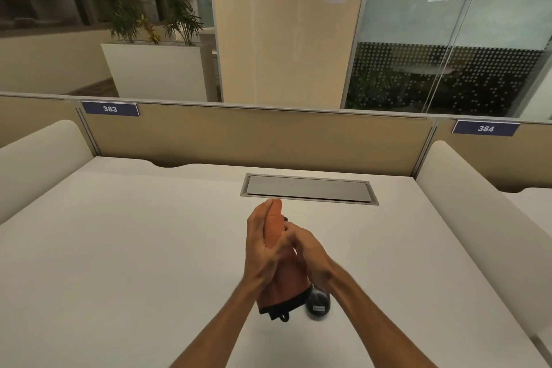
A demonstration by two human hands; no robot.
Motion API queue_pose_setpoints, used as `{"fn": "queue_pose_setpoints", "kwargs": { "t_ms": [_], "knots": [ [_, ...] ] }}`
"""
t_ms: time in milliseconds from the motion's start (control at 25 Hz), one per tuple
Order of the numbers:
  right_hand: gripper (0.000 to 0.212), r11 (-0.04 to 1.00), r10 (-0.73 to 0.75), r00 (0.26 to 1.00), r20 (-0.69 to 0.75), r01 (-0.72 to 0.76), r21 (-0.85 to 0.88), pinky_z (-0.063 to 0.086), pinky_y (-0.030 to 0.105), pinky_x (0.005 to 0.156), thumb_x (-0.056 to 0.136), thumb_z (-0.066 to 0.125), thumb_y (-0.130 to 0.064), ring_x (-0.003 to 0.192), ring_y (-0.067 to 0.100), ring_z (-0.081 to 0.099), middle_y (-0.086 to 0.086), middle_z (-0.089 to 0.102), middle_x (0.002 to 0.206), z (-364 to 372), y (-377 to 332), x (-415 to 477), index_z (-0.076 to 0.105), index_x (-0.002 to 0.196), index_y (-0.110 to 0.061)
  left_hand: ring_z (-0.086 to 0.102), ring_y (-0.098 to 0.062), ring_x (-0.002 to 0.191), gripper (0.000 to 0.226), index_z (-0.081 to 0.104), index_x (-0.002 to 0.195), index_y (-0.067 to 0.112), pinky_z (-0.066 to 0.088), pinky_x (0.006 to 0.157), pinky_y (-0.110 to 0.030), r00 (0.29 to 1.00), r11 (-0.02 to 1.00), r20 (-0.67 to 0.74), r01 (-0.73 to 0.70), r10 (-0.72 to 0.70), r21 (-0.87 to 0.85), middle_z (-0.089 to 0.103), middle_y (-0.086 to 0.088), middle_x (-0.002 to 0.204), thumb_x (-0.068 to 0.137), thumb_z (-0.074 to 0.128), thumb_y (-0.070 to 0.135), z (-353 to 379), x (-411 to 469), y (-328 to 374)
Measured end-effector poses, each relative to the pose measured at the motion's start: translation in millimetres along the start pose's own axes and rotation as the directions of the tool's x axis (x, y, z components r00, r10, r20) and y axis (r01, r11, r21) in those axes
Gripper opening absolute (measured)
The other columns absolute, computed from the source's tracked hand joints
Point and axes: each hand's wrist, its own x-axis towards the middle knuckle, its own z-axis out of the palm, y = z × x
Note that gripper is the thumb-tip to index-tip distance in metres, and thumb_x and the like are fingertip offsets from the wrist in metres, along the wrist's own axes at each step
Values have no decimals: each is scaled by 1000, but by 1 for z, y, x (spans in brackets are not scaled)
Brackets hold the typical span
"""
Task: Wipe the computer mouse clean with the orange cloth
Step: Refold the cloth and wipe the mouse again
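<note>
My left hand [261,248] and my right hand [307,251] are raised above the white desk [134,263], pressed together around the orange cloth [288,278]. The cloth stands upright between my palms. Its top pokes out above my left fingers, and its black-trimmed lower edge with a small loop hangs below my wrists. The black computer mouse [318,303] shows just right of that lower edge, under my right wrist. It appears to lie on the desk, with a small label facing up. Its far end is hidden by my wrist and the cloth.
A grey metal cable hatch [309,188] is set into the desk just beyond my hands. Beige partition panels [254,137] with number tags 383 and 384 close the back. Rounded white dividers [478,203] rise at the left and right sides.
</note>
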Motion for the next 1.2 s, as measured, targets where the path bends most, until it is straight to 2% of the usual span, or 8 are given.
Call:
{"fn": "queue_pose_setpoints", "kwargs": {
  "t_ms": [120, 240, 360, 440, 560, 720, 960, 1200],
  "knots": [
    [40, 994, 19, 997, 70, -26, 107, 56, 23, 79, 92, 39, -51, 110, 12, 64, -12, 70, 115, -13, 5, -4, 67, 115, -32, 55, -8, 118, 66, 44, 139, 35, 50, 85, -15, 989, 988, 45, 143, -140, -66, 48, 7, 140, 77, 63, 46, -4, 1, -6],
    [48, 969, -75, 992, -97, 50, -243, 52, 26, 84, 94, 29, -58, 102, 12, 65, -8, 68, 118, -31, 21, -4, 68, 108, -34, 55, -8, 110, 67, 44, 141, 27, 44, 82, -11, 973, 977, 106, 200, -207, 76, 46, 3, 141, 76, 56, 37, -5, -3, -14],
    [58, 830, -92, 959, -268, -75, -552, 40, 34, 106, 89, 39, -67, 128, 19, 49, -2, 48, 144, -69, 62, -13, 50, 130, -28, 51, -9, 114, 65, 45, 141, 27, 43, 91, -18, 965, 958, 164, 162, -203, 235, 45, 5, 140, 78, 55, 38, -4, -11, -22],
    [84, 672, 29, 989, -142, -124, -730, 21, 37, 117, 84, 41, -76, 144, 18, 26, -6, 24, 158, -90, 92, -22, 25, 150, -26, 50, -9, 116, 62, 46, 139, 34, 45, 99, -29, 953, 934, 222, 122, -205, 335, 43, 9, 137, 77, 55, 37, -2, -19, -30],
    [111, 486, 93, 993, 68, 14, -874, -1, 30, 117, 73, 39, -89, 149, 12, 0, -7, -4, 163, -106, 122, -26, -5, 154, -27, 51, -17, 117, 63, 39, 140, 43, 46, 99, -35, 924, 867, 289, 82, -251, 492, 36, 11, 140, 78, 51, 42, 8, -30, -41],
    [124, 365, 48, 983, 176, 147, -919, -14, 36, 119, 67, 42, -92, 146, 10, -16, -2, -14, 162, -109, 137, -23, -14, 152, -22, 47, -24, 122, 62, 30, 144, 45, 45, 100, -40, 904, 792, 284, 90, -320, 604, 23, 6, 153, 86, 51, 48, 23, -41, -58],
    [123, 378, 25, 979, 203, 178, -908, -14, 38, 119, 69, 45, -90, 147, 10, -12, 0, -7, 163, -107, 146, -22, -11, 153, -19, 35, -29, 136, 60, 25, 146, 46, 40, 104, -44, 879, 729, 303, 70, -368, 681, 12, 4, 160, 92, 52, 46, 32, -48, -74],
    [118, 367, -17, 979, 203, 195, -909, -11, 39, 120, 74, 47, -84, 148, 9, -11, -1, -2, 163, -106, 147, -24, -6, 154, -16, 20, -33, 142, 63, 24, 145, 48, 43, 100, -49, 844, 608, 389, -97, -370, 788, 6, 0, 162, 87, 48, 43, 47, -53, -78]
  ]
}}
